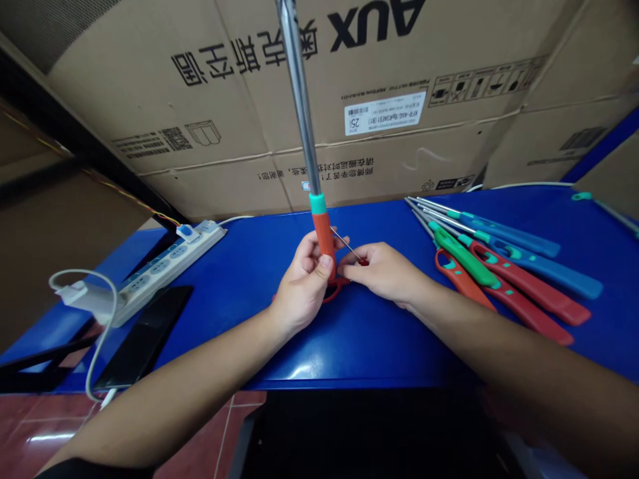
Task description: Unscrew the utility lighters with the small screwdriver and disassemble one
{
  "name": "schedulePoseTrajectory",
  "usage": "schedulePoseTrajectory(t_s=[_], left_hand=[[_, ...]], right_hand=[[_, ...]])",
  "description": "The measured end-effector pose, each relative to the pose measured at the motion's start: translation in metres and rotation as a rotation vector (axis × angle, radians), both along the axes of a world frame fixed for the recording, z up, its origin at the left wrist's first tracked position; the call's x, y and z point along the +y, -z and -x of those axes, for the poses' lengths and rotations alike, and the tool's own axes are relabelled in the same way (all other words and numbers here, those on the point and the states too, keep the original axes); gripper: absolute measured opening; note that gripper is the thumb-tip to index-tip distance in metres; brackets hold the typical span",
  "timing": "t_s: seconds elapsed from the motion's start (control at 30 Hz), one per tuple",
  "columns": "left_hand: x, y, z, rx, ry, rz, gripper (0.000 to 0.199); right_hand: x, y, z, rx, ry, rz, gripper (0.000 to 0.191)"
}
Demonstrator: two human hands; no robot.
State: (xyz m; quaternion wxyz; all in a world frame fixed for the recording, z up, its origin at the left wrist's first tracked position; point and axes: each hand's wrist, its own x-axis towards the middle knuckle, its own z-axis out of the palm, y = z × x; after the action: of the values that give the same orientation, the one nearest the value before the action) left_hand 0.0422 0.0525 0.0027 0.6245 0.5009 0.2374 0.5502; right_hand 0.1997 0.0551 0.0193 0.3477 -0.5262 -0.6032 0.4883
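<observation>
My left hand [305, 283] is wrapped round the orange-red handle of a long-nosed lighter [323, 234]. Its metal tube points up and away from me, with a teal collar where tube meets handle. Beside the handle, my right hand [382, 271] pinches a small screwdriver [363, 261] by its dark red grip. The thin shaft slants up to the left, and its tip is close to the lighter's handle; whether it touches, I cannot tell. Part of the lighter's red trigger guard shows below my left thumb, while the handle's lower end is hidden by my hands.
Several long-nosed lighters [519, 266] in blue, green, red and orange lie fanned out at right on the blue table [319, 359]. At left are a white power strip [167, 266] with plugs and cable, and a black phone [144, 336]. A cardboard box [279, 120] stands behind.
</observation>
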Motion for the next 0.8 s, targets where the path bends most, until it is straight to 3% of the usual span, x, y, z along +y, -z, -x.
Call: schedulePoseTrajectory(t_s=[0.3,0.43,0.67,0.8], left_hand=[[-0.003,-0.003,-0.005,-0.060,-0.032,0.005,0.039],[0.005,-0.012,0.001,-0.116,-0.095,0.047,0.036],[0.023,-0.026,0.019,-0.234,-0.225,0.197,0.032],[0.022,-0.028,0.018,-0.244,-0.234,0.205,0.033]], right_hand=[[-0.002,-0.003,0.002,-0.053,-0.011,-0.057,0.008],[-0.004,-0.009,-0.010,-0.051,0.027,-0.260,0.022],[-0.010,-0.025,-0.030,-0.278,0.005,-0.750,0.019],[-0.016,-0.029,-0.023,-0.212,0.125,-0.767,0.019]])
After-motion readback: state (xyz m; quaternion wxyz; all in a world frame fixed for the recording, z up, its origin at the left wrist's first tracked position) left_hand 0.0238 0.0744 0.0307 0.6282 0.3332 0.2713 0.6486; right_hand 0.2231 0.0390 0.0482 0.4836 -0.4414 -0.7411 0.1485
